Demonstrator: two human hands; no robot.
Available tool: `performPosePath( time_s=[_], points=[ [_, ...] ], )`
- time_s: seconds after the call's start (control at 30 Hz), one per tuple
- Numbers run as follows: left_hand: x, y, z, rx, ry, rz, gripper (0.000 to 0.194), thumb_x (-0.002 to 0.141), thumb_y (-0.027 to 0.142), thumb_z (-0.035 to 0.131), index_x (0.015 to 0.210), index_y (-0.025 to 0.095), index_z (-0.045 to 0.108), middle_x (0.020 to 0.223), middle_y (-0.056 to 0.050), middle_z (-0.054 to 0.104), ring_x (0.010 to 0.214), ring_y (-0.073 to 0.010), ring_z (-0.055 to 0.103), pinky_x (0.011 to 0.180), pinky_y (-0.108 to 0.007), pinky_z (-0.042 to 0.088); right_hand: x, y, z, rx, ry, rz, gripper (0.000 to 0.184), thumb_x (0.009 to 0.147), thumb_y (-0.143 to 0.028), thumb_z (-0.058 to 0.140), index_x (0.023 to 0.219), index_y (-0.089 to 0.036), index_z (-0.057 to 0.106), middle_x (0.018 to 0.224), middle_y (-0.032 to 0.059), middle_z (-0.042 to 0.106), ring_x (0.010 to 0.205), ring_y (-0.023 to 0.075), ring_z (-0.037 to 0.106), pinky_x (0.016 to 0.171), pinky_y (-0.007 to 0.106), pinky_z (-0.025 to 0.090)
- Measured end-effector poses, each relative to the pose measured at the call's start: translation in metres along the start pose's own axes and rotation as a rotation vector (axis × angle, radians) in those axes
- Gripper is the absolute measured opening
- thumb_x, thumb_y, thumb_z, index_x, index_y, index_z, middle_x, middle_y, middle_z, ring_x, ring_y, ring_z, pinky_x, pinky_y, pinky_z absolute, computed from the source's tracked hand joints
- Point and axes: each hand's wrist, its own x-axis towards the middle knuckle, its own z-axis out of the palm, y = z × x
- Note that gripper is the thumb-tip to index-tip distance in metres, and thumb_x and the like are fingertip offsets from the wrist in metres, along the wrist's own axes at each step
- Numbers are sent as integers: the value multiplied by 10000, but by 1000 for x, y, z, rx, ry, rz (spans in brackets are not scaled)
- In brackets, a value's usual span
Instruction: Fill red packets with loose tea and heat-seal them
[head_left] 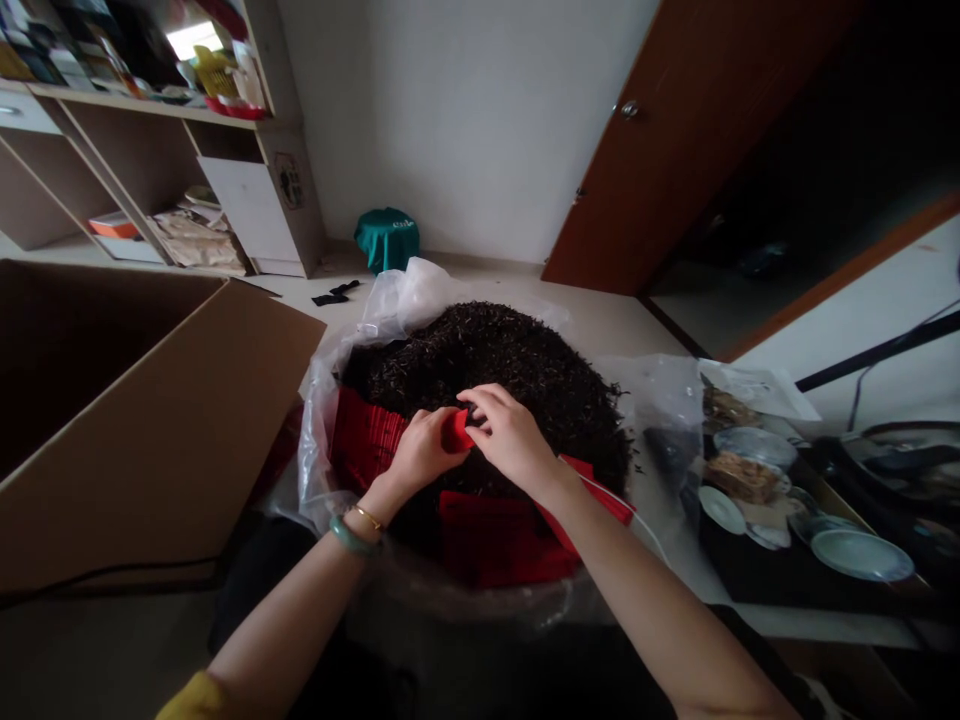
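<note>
The left hand (424, 450) and the right hand (511, 435) pinch a small red paper packet (457, 431) with their fingers close together, just above a big heap of dark, curly tea leaves (487, 360). The heap sits in a thin, clear plastic bag (397, 300), with flat red packets (499, 540) along its edge. The thin packet could tear if pulled too hard. Dry leaves could spill if the soft bag slips. A brown cardboard box (142, 400) stands open nearby.

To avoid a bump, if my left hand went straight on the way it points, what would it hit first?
Your left hand, pinching the red packet, would probably meet your right hand's fingers first, though depth is unclear.
</note>
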Motion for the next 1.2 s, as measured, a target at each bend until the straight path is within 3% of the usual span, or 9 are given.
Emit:
performPosePath(
  time_s=[0.17, 0.37, 0.43, 0.57, 0.7, 0.8, 0.9, 1.2],
  points=[
    [0, 1, 0, -25, 18, -30, 507, 621, 243, 738, 1093, 170, 569, 925, -49, 665, 849, -230, 584, 776, -344, 484, -3, 1, -12, 135, 32, -5, 399, 798, -35, 441, 1151, -170, 571, 1108, 95, 606, 782, 129, 645, 789, 282, 544],
    [0, 3, 2, -48, 24, -42, 352, 648, 225, 710, 970, 172, 578, 814, -26, 646, 788, -207, 574, 716, -316, 484, -10, -1, -14, 86, -184, 5, 427, 858, -91, 392, 1248, -210, 521, 1024, 66, 704, 961, 181, 656, 894, 354, 507],
    [-1, 3, 3, -75, 52, -58, 357, 647, 237, 718, 965, 167, 572, 812, -27, 642, 782, -205, 578, 706, -317, 489, -11, -2, -16, 121, -146, -18, 428, 865, -96, 380, 1249, -222, 521, 1047, 63, 698, 963, 170, 656, 889, 340, 512],
    [-2, 2, 7, -152, 150, -98, 496, 616, 265, 760, 1052, 171, 542, 893, -36, 636, 801, -199, 601, 717, -324, 508, -14, 1, -21, 171, 21, 13, 422, 806, -162, 534, 1224, -217, 545, 1137, 94, 621, 925, 177, 640, 716, 285, 565],
    [-3, -1, 13, -206, 183, -138, 527, 607, 259, 775, 1069, 188, 532, 902, -30, 638, 810, -197, 614, 724, -332, 518, -19, 10, -12, 181, -75, 55, 582, 681, -151, 685, 1238, -249, 545, 1221, 96, 556, 794, 149, 650, 671, 284, 578],
    [-3, -3, 14, -223, 165, -141, 531, 620, 246, 763, 1087, 185, 518, 912, -31, 641, 813, -194, 615, 725, -331, 520, -21, 13, -4, 206, -31, 96, 332, 749, -133, 608, 1068, -221, 644, 981, 48, 646, 659, 115, 643, 625, 252, 565],
    [-3, -1, 12, -210, 143, -128, 534, 619, 220, 753, 1094, 173, 514, 933, -45, 639, 809, -192, 609, 724, -328, 518, -20, 12, -3, 147, 37, 71, 118, 794, -160, 584, 828, -198, 691, 792, 30, 657, 670, 135, 639, 623, 243, 541],
    [-6, 6, 14, -109, 102, -20, 520, 630, 185, 720, 1108, 193, 516, 996, -57, 632, 934, -231, 582, 835, -373, 477, -12, 2, -6, -148, -71, 78, 148, 861, -221, 548, 822, -203, 689, 832, 33, 616, 717, 133, 602, 698, 245, 466]
  ],
)
